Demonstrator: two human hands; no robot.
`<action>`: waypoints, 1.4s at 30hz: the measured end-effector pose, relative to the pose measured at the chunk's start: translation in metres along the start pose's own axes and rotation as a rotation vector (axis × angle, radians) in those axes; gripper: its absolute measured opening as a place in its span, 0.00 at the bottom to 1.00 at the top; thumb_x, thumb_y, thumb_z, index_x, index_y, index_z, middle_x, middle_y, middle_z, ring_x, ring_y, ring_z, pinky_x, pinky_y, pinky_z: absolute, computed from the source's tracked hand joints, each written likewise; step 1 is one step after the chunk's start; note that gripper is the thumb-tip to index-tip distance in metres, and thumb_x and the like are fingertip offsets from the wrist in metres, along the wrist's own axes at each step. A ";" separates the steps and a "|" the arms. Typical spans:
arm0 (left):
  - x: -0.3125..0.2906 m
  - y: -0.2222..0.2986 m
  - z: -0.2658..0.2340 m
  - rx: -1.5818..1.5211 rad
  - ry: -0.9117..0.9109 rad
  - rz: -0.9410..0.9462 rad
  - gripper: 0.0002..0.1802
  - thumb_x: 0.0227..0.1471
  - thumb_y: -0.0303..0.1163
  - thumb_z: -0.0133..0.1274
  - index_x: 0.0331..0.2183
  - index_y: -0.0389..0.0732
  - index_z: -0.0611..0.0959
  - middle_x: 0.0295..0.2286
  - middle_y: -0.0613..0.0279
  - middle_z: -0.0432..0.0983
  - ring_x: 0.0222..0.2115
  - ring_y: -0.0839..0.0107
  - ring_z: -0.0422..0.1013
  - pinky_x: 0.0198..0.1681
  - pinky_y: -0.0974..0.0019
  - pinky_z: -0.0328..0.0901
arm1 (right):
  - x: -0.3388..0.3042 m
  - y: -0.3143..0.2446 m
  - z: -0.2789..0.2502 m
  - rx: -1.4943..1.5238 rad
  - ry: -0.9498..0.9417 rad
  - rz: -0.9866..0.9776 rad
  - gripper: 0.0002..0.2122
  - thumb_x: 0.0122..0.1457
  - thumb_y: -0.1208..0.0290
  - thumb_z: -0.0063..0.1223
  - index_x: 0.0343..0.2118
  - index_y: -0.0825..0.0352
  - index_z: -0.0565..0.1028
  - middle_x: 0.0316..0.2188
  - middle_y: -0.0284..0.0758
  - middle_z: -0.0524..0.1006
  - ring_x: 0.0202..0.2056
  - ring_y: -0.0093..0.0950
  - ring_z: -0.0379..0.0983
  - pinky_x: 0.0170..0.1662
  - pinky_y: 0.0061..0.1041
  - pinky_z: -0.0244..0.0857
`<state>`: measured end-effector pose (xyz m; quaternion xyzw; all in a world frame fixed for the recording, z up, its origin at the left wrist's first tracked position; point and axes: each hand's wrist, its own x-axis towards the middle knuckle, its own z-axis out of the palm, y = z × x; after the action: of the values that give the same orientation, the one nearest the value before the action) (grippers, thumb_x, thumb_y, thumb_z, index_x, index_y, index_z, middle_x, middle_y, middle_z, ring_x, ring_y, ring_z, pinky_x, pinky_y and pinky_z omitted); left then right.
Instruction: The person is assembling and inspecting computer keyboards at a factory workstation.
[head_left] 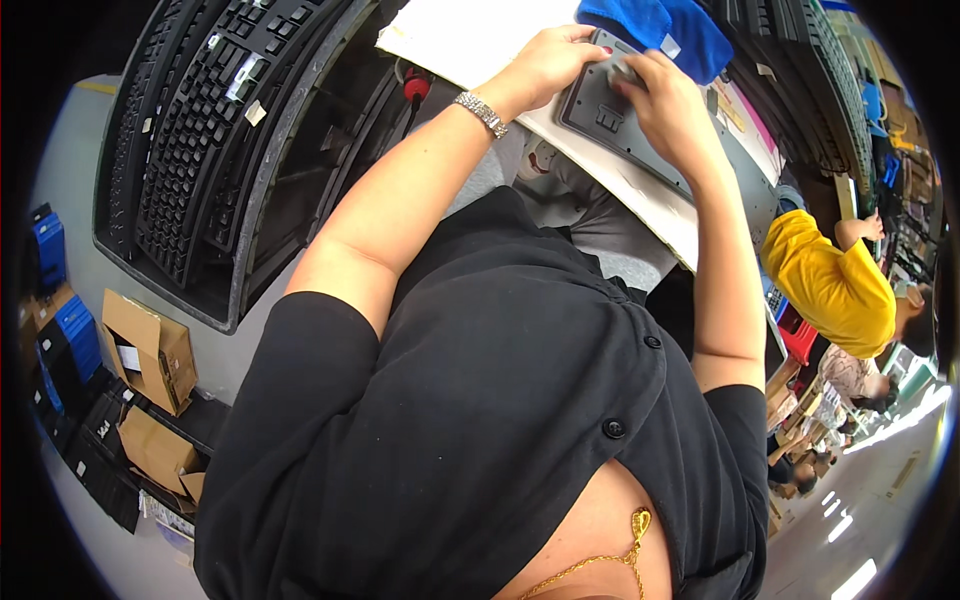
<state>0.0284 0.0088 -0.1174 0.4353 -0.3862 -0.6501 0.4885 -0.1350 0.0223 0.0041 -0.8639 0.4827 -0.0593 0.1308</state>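
Note:
A dark grey keyboard (641, 139) lies underside up across the white worktop, its far right end running past my right forearm. My left hand (548, 66) grips its left end, the thumb resting on the back near the corner. Over that same end, my right hand (668, 104) is closed in a pinch, fingertips close to the back surface. Something small and greyish shows blurred at those fingertips; its kind cannot be made out. Just beyond the keyboard lies a crumpled blue cloth (690, 38) with a small white tag.
At my left stands a black bin (240, 270) of upright black keyboards (195, 140). More stacked keyboards (790, 80) rise at the far right. Open cardboard boxes (150, 350) sit low on the left. A person in a yellow top (830, 275) works to the right.

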 end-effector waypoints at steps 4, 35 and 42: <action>0.000 -0.003 -0.005 0.029 0.040 0.066 0.30 0.60 0.35 0.55 0.59 0.26 0.75 0.50 0.40 0.79 0.46 0.61 0.77 0.51 0.65 0.72 | -0.015 0.003 -0.002 -0.053 -0.024 -0.039 0.11 0.61 0.74 0.56 0.44 0.71 0.79 0.39 0.41 0.78 0.37 0.44 0.79 0.44 0.37 0.72; -0.009 0.020 -0.001 -0.107 -0.031 -0.065 0.31 0.61 0.31 0.58 0.63 0.33 0.72 0.48 0.47 0.79 0.44 0.69 0.76 0.45 0.68 0.73 | 0.002 -0.026 0.005 -0.032 0.063 -0.122 0.09 0.60 0.76 0.56 0.42 0.72 0.79 0.38 0.42 0.78 0.37 0.43 0.78 0.45 0.38 0.72; -0.011 0.020 0.000 -0.048 -0.024 -0.057 0.32 0.61 0.31 0.57 0.63 0.32 0.70 0.48 0.46 0.79 0.43 0.69 0.77 0.43 0.69 0.73 | -0.010 0.018 0.002 -0.006 0.079 0.088 0.10 0.60 0.74 0.57 0.43 0.72 0.79 0.39 0.43 0.78 0.37 0.45 0.78 0.45 0.39 0.73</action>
<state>0.0358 0.0151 -0.0965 0.4265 -0.3636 -0.6780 0.4756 -0.1541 0.0222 -0.0030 -0.8393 0.5251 -0.0863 0.1116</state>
